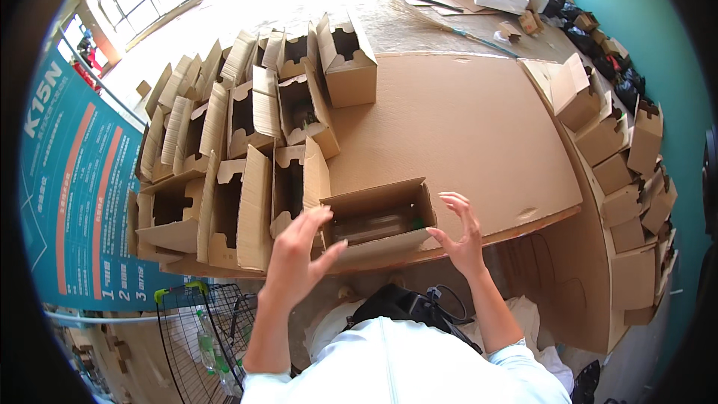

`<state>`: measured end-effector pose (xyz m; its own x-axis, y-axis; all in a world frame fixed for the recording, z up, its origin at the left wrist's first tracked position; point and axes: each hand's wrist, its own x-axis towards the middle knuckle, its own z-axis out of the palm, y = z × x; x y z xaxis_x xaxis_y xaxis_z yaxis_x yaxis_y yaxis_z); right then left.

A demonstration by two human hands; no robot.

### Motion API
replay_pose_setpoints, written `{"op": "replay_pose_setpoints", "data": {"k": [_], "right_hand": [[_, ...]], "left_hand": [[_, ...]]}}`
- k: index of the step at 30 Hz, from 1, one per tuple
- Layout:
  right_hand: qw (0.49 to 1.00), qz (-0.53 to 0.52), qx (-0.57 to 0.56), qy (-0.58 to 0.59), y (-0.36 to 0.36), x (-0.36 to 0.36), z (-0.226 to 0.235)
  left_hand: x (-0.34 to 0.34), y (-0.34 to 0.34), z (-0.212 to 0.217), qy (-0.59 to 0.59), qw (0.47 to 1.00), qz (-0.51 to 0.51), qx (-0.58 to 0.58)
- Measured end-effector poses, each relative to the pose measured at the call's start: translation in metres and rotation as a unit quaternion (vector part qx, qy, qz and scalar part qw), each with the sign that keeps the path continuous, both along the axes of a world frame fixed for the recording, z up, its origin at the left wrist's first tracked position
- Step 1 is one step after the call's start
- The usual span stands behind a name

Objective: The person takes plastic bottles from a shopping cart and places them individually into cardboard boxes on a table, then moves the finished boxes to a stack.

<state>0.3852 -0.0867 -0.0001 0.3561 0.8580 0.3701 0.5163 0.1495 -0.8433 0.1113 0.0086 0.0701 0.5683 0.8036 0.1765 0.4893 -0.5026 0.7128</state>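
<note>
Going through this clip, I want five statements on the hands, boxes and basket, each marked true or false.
1. The left hand is near the left end of the front box. True.
2. The right hand grips a bottle. False: it is open and holds nothing.
3. The front box is open at the top. True.
4. The wire basket stands on the table. False: it is below the table's edge.
5. Several more open boxes stand on the table. True.

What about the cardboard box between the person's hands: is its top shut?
No, the cardboard box is open on top, its dim inside showing.
</note>
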Motion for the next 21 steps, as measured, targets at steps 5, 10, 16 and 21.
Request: {"op": "replay_pose_setpoints", "data": {"k": [5, 10, 16, 21], "right_hand": [[0.998, 0.046, -0.012, -0.03, 0.011, -0.019, -0.012], [0.987, 0.111, -0.03, -0.113, 0.014, -0.015, -0.01], [0.983, 0.113, -0.116, -0.082, 0.012, -0.008, -0.02], [0.939, 0.059, -0.053, -0.335, 0.044, -0.011, 0.007]], "left_hand": [[-0.006, -0.029, -0.066, -0.035, 0.996, 0.037, 0.075], [0.009, -0.027, -0.074, -0.105, 0.992, 0.041, 0.06], [0.006, -0.022, -0.088, -0.081, 0.994, 0.074, -0.009], [0.019, -0.013, -0.063, 0.035, 0.982, 0.141, 0.122]]}}
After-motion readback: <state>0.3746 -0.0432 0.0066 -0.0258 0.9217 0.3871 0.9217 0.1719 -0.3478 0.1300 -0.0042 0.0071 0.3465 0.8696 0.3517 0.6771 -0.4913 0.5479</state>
